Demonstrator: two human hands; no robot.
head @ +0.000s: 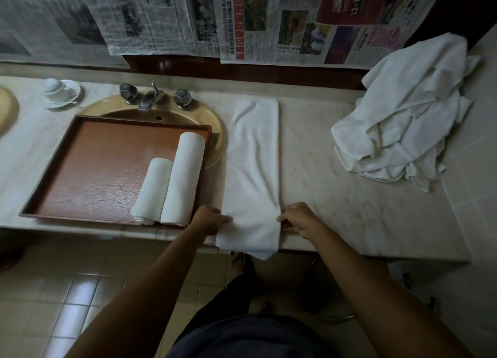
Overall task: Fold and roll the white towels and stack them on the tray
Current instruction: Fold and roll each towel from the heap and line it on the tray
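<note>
At the lower middle of the frame, a folded towel (pixel 251 174) lies as a long strip on the marble surface (pixel 336 185), its near end hanging just over the front edge. The left hand (pixel 211 220) pinches the strip's left border near that end, and the right hand (pixel 300 220) pinches the right border opposite; each grip is closed on cloth.

The step in hand looks like the start of the roll. To do it well, the overhanging end should probably be drawn level first, both corners square, then turned over tightly with even pressure from both sides so the roll does not cone. A few creases run along the strip; smoothing them ahead of the roll would likely keep it neat.

In the left half of the frame, the wooden tray (pixel 88 169) holds two finished rolls (pixel 172 185) side by side, touching. A heap of unfolded towels (pixel 403 115) waits at the upper right.
</note>
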